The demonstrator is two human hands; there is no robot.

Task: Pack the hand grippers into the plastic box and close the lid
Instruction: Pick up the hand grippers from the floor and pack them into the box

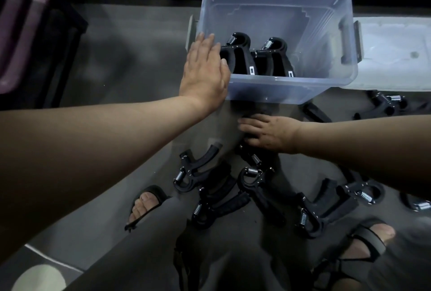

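A clear plastic box [326, 81] stands open on the floor ahead of me. Two black hand grippers [238, 57] [272, 60] stand side by side inside it at the near left. My left hand [205, 74] lies flat with straight fingers against the box's near left corner. My right hand [268, 132] reaches down just in front of the box, with its fingers on a black hand gripper [250, 155] on the floor; how it grasps is hidden. Several more grippers [193, 171] [254, 185] [319, 209] lie loose on the floor between my feet.
The box's pale lid [396, 53] lies on the floor to the right of the box. More grippers [384, 104] lie below the lid. My sandalled feet [147, 202] [370, 241] flank the pile. A dark frame stands at the far left.
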